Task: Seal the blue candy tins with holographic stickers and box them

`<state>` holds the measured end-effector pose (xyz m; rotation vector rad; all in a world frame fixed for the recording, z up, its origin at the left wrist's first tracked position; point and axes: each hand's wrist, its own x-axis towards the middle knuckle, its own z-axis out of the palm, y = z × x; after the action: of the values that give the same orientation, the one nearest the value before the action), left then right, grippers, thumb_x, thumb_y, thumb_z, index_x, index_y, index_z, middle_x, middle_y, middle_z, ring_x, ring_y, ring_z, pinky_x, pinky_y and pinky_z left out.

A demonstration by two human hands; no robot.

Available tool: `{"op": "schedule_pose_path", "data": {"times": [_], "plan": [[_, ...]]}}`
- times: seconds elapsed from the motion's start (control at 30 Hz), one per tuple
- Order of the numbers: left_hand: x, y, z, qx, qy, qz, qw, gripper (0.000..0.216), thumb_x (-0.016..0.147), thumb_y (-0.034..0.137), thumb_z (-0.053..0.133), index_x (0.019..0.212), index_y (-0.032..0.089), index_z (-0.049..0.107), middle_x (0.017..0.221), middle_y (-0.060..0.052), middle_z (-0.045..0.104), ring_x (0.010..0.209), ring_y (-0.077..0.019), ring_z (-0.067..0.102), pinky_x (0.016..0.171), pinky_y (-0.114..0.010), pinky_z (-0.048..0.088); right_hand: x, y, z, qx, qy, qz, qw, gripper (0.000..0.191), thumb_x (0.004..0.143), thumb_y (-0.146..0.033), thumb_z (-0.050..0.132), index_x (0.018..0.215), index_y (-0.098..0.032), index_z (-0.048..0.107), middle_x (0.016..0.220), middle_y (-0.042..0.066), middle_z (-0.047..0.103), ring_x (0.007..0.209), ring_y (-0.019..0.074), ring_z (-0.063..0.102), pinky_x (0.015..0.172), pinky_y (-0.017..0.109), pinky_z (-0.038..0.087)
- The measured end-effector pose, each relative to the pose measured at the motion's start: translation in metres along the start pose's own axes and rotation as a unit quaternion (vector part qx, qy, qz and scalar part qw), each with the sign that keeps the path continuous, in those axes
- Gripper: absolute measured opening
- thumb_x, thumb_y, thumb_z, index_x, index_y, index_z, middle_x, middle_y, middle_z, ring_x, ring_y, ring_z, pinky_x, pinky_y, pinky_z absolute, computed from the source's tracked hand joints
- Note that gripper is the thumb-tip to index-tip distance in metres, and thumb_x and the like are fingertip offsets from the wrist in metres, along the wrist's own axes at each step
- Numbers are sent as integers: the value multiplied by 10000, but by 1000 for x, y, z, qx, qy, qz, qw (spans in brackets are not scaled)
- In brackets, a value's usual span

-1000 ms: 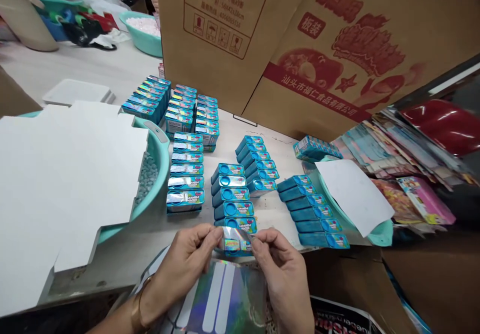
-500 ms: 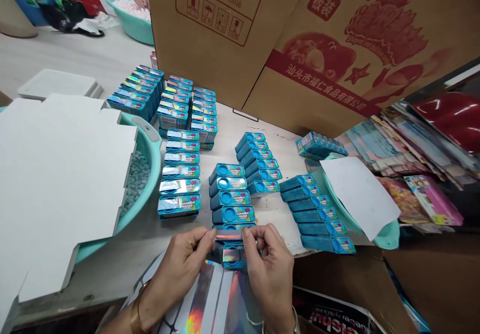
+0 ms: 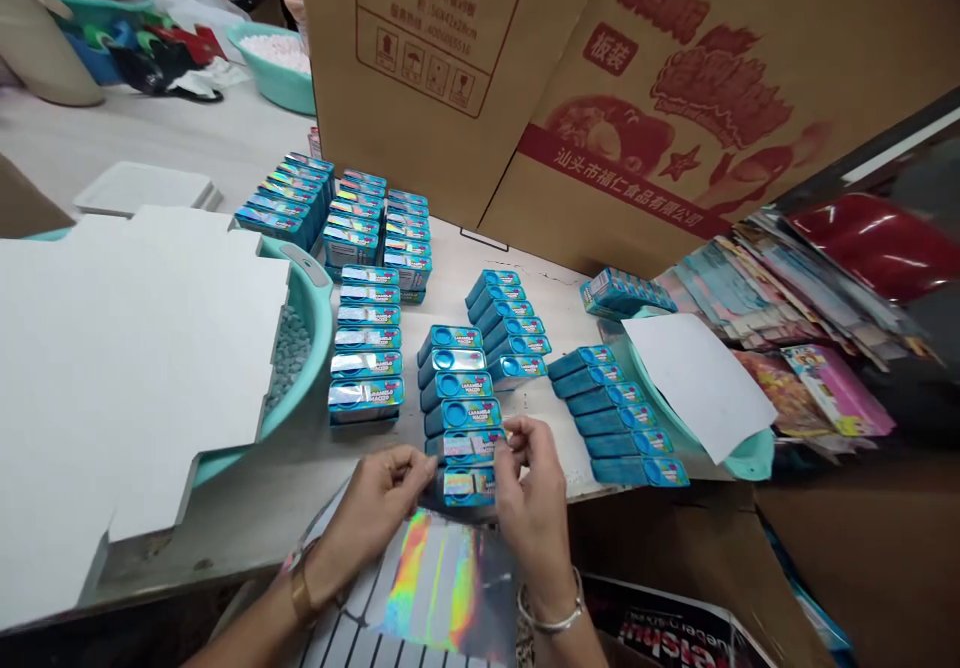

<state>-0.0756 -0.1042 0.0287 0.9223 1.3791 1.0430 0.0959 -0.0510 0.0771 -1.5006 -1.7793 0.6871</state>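
My left hand (image 3: 390,488) has thumb and forefinger pinched at the left end of a shiny clear sticker strip (image 3: 454,447). At the strip's right end are the closed thumb and fingers of my right hand (image 3: 531,483). The strip lies across the top of a blue candy tin, near the front of a row of blue tins (image 3: 459,385). The frontmost tin (image 3: 469,486) bears a similar shiny strip. Below my hands lies a holographic sticker sheet (image 3: 431,578) with rainbow glare. How firmly the fingertips grip the strip is hard to see.
More blue tins (image 3: 366,363) stand in rows to the left, behind and right. White card (image 3: 142,348) covers a teal basin (image 3: 319,348) of pale blue candies. A large cardboard box (image 3: 420,138) rises behind. Paper (image 3: 697,378) tops another basin at right.
The strip, held stretched between both hands above the tin, has come down onto its top. The right hand has shifted slightly up, and the camera view has tilted.
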Motion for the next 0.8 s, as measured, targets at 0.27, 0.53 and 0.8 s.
{"op": "schedule_pose_path", "data": {"times": [0.27, 0.53, 0.8], "plan": [[-57, 40, -9, -47, -23, 49, 997, 272, 891, 436, 605, 856, 166, 619, 730, 21, 517, 630, -107, 432, 573, -212, 360, -74, -11, -53, 42, -227, -98, 968, 282, 908, -239, 622, 1184, -291, 600, 1129, 25, 635, 1073, 187, 590, 947, 294, 466], [-83, 39, -19, 18, -213, -30, 976, 378, 787, 462, 700, 1011, 159, 733, 682, 16, 589, 613, -117, 449, 577, -219, 338, -103, -14, -61, 128, -276, -37, 952, 69, 913, -235, 618, 951, -222, 673, 837, 2, 654, 766, 145, 623, 669, 231, 484], [-99, 35, -13, -110, -316, -137, 932, 364, 759, 465, 719, 832, 115, 789, 612, -9, 581, 527, -92, 379, 504, -222, 249, -109, -22, -68, 43, -255, -193, 947, 138, 938, -173, 575, 1026, -228, 665, 944, 45, 634, 889, 182, 601, 759, 304, 475]]}}
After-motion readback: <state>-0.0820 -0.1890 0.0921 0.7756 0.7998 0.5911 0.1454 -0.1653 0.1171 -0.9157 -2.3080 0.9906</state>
